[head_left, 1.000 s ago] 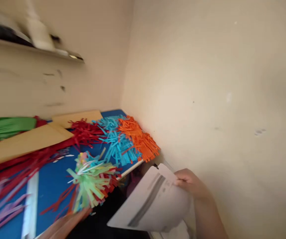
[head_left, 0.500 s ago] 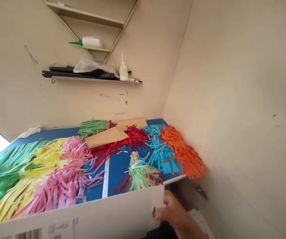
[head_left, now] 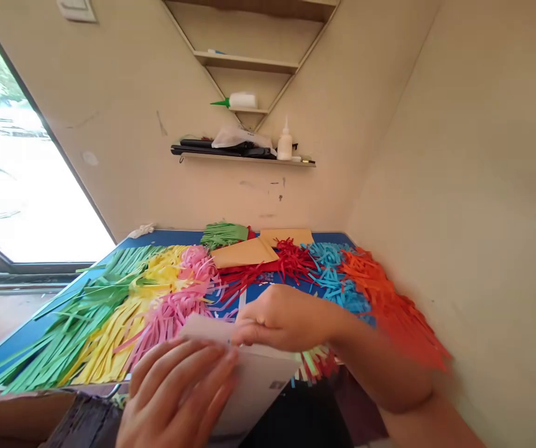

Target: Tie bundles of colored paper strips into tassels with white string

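Observation:
A stiff white sheet, likely card (head_left: pixel 256 379), is tilted up between my hands low in the view, with small print near its right edge. My right hand (head_left: pixel 281 317) reaches across its top, fingers curled and closed at the upper edge. My left hand (head_left: pixel 179 392) lies over the sheet's left side, its fingers together and blurred, thumb side hidden; it appears to grip the sheet. Behind them, a multicoloured tassel of paper strips (head_left: pixel 317 364) shows partly past my right wrist.
Fringed paper in green (head_left: pixel 76 323), yellow (head_left: pixel 114 330), pink (head_left: pixel 170 317), red (head_left: pixel 296 258), blue (head_left: pixel 337 280) and orange (head_left: pixel 380 286) covers the blue table (head_left: pixel 16 348). Tan envelopes (head_left: pixel 244 254) lie at the back. A wall shelf (head_left: pixel 249 160) holds a glue bottle (head_left: pixel 285 146). An open cardboard box (head_left: pixel 20 414) stands front left.
The white sheet has shifted toward the middle and turned. My left hand has come into view on it, and my right hand has moved from its right end to its top. The camera has turned left.

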The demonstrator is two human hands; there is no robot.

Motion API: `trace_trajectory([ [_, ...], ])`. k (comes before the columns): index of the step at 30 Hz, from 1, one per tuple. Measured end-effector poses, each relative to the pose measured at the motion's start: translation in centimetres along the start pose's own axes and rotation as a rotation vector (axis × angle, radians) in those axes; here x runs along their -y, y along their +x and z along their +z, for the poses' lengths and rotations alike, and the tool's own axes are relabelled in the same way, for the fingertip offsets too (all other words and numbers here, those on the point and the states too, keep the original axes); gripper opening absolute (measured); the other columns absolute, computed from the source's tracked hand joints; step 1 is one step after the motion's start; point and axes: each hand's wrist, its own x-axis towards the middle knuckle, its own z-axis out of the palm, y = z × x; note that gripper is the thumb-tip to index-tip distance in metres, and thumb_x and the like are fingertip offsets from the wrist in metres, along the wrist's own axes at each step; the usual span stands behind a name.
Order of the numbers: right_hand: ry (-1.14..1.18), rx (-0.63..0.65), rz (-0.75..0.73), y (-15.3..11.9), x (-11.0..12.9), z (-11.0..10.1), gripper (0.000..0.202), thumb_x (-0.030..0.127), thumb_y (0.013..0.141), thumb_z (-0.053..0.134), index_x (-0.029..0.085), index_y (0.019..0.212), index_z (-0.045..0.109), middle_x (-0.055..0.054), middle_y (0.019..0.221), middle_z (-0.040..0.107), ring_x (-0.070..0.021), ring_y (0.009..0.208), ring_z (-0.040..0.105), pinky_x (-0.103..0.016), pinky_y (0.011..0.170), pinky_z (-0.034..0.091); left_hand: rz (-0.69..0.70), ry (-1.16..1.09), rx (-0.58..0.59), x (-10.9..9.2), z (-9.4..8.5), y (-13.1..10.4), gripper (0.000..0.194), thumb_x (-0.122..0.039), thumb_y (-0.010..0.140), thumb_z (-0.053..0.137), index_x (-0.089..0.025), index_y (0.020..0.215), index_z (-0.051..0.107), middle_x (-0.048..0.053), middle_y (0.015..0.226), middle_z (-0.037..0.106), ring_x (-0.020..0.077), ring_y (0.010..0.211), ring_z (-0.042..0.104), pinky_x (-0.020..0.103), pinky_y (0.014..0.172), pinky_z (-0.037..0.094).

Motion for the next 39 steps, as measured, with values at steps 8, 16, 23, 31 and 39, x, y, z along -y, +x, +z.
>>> trace_trajectory([
  [8,0.226,0.012,0.071,0.6,-4.2,-0.6,0.025,0.025,0.097,0.054,0.013,0.078,0.066,0.001,0.077,0.063,-0.0104,0.071,0.055,-0.019,0.067,0.038,0.009,-0.04,0.238,0.7,4.7,2.9,0.028,-0.042,0.093,0.055,-0.018,0.107,0.061,0.006,0.094,0.067,0.0219,0.088,0.064,0.035,0.081,0.051],
  [16,0.166,-0.057,0.068,1.2,-5.2,-1.5,0.022,0.028,0.096,0.057,0.013,0.082,0.067,0.001,0.079,0.062,-0.0105,0.071,0.053,-0.02,0.065,0.036,0.051,0.004,0.295,2.3,5.2,4.0,0.031,-0.047,0.091,0.057,-0.019,0.105,0.061,0.007,0.099,0.069,0.0255,0.093,0.064,0.042,0.087,0.05],
  [23,0.069,-0.001,0.007,0.8,-5.9,-1.2,0.026,0.028,0.098,0.054,0.012,0.083,0.067,0.001,0.08,0.064,-0.0111,0.074,0.056,-0.02,0.067,0.036,0.044,0.018,0.301,3.3,5.9,3.2,0.045,-0.049,0.089,0.059,-0.016,0.119,0.057,0.012,0.112,0.067,0.0279,0.104,0.061,0.044,0.094,0.047],
  [31,-0.287,0.091,0.299,1.3,-4.7,2.0,0.022,0.034,0.099,0.054,0.018,0.098,0.07,-0.006,0.095,0.073,-0.0195,0.084,0.065,-0.025,0.056,0.027,0.01,0.017,0.517,1.6,6.4,2.5,0.025,-0.046,0.088,0.059,-0.022,0.084,0.066,0.005,0.086,0.073,0.0266,0.085,0.066,0.044,0.084,0.046],
  [39,-0.276,-0.514,0.26,-2.4,-5.0,6.3,0.019,0.035,0.098,0.056,0.019,0.099,0.067,-0.005,0.09,0.072,-0.0182,0.083,0.062,-0.029,0.07,0.039,-0.316,-0.281,0.789,1.3,8.0,2.7,0.027,-0.03,0.092,0.045,-0.026,0.09,0.071,0.004,0.092,0.075,0.0209,0.084,0.069,0.03,0.071,0.048],
])
